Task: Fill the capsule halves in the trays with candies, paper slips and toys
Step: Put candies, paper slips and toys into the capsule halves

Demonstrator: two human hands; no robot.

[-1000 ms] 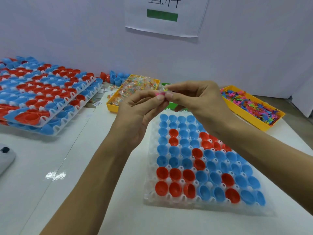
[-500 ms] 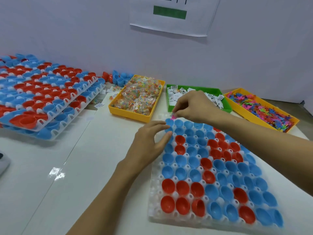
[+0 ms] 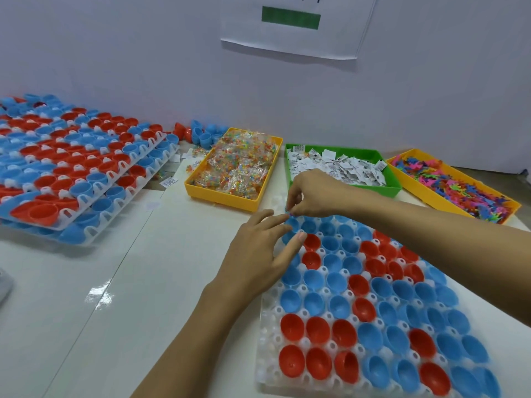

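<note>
A clear white tray (image 3: 265, 354) in front of me holds rows of blue capsule halves (image 3: 333, 261) and red capsule halves (image 3: 291, 360), and the ones I can see into look empty. My right hand (image 3: 314, 193) reaches across from the right to the tray's far left corner. Its thumb and fingertips pinch a small pink toy (image 3: 291, 214), barely visible, just above the corner blue half. My left hand (image 3: 258, 254) lies at the tray's left far edge with fingers stretched out and holding nothing, fingertips touching the capsule halves there.
Behind the tray stand a yellow bin (image 3: 221, 201) of wrapped candies, a green bin (image 3: 394, 188) of paper slips and a yellow bin (image 3: 425, 201) of coloured toys. Stacked trays of capsule halves (image 3: 71, 173) fill the left. Loose halves (image 3: 202, 135) lie by the wall.
Both hands came down from chest height to the tray's far left corner. The right hand kept the pink piece, while the left hand let go and spread its fingers over the tray.
</note>
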